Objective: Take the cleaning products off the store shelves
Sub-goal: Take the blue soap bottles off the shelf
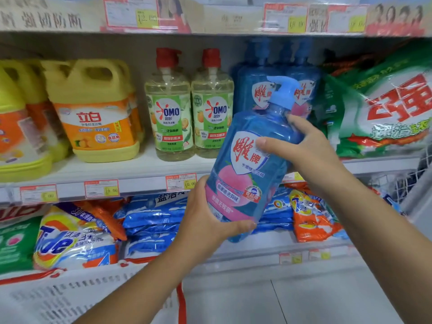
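A blue pump bottle of dish soap (243, 164) with a pink label hangs tilted in front of the middle shelf (131, 185), clear of it. My left hand (205, 220) grips its base from below, thumb across the bottom. My right hand (301, 150) holds its shoulder just under the pump, thumb on the label. On the shelf behind stand two more blue pump bottles (254, 87), two clear OMO bottles (169, 106) with red pumps and yellow jugs (93, 108) with orange labels.
A green and white detergent bag (383, 108) lies at the right of the middle shelf. The lower shelf holds Tide bags (70, 239), blue bags (154, 218) and an orange bag (311, 216). A wire basket (406, 181) stands at far right, a white perforated surface (58, 298) at the bottom left.
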Available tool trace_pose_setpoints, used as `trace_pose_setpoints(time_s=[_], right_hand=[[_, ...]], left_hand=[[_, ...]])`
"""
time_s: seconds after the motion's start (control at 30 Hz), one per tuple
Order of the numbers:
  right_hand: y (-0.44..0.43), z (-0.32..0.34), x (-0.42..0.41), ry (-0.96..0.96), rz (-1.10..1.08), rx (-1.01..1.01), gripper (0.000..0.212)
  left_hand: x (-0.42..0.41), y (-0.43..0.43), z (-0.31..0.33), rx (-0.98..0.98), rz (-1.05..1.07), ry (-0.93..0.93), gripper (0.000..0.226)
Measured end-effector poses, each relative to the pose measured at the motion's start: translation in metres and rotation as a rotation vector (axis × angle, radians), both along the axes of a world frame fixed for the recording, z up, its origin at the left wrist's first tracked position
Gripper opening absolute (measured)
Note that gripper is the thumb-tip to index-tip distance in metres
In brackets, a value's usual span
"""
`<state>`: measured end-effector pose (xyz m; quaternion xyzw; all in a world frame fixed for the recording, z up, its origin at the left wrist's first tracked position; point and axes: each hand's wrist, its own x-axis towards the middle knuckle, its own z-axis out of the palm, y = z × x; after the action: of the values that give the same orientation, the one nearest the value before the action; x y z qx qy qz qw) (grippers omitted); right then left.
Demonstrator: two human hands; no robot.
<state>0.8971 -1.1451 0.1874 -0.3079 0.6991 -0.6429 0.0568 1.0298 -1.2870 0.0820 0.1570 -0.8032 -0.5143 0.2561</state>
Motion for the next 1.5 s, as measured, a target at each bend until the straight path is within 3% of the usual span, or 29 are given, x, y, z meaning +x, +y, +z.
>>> trace_pose_setpoints(time_s=[0.07, 0.13, 0.23, 0.3, 0.37, 0.5, 0.67, 0.8, 0.97, 1.1, 1.2, 1.37, 1.5], right_hand=[[0.005, -0.004, -0.002, -0.056, 0.033, -0.077, 0.064], [0.009, -0.009, -0.002, -0.116, 0.054, -0.118, 0.052], [0.015, -0.015, -0.005, -0.144, 0.127, -0.014, 0.069], [0.026, -0.016, -0.009, -0.07, 0.196, 0.201, 0.074], [0.042, -0.017, -0.015, -0.021, 0.245, 0.389, 0.065], [0.082, -0.054, -0.028, -0.112, 0.17, 0.528, 0.063], [0.148, -0.131, -0.035, -0.213, -0.014, 0.502, 0.057], [0.185, -0.181, -0.05, -0.264, -0.091, 0.504, 0.058], [0.217, -0.232, -0.077, -0.191, -0.266, 0.71, 0.071], [0.237, -0.269, -0.092, -0.195, -0.379, 0.771, 0.077], [0.251, -0.295, -0.096, -0.223, -0.411, 0.753, 0.069], [0.262, -0.314, -0.099, -0.247, -0.507, 0.807, 0.079], [0.259, -0.311, -0.096, -0.243, -0.448, 0.806, 0.081]], left_hand=[[0.001, -0.012, 0.004, 0.058, -0.101, -0.101, 0.092], [0.0, -0.019, 0.005, 0.183, -0.188, -0.145, 0.081], [-0.003, -0.014, -0.002, 0.228, -0.249, -0.166, 0.053], [-0.006, -0.007, -0.012, 0.219, -0.254, -0.172, 0.056], [-0.013, 0.003, -0.029, 0.22, -0.277, -0.217, 0.066], [-0.035, 0.032, -0.073, 0.21, -0.423, -0.303, 0.074], [-0.075, 0.084, -0.125, 0.054, -0.609, -0.397, 0.068], [-0.111, 0.119, -0.151, -0.106, -0.628, -0.467, 0.057], [-0.155, 0.134, -0.124, -0.458, -0.534, -0.448, 0.056], [-0.182, 0.124, -0.084, -0.695, -0.467, -0.277, 0.049], [-0.19, 0.119, -0.083, -0.744, -0.448, -0.238, 0.047], [-0.184, 0.106, -0.109, -0.758, -0.47, -0.331, 0.048], [-0.173, 0.098, -0.123, -0.761, -0.498, -0.39, 0.05]])
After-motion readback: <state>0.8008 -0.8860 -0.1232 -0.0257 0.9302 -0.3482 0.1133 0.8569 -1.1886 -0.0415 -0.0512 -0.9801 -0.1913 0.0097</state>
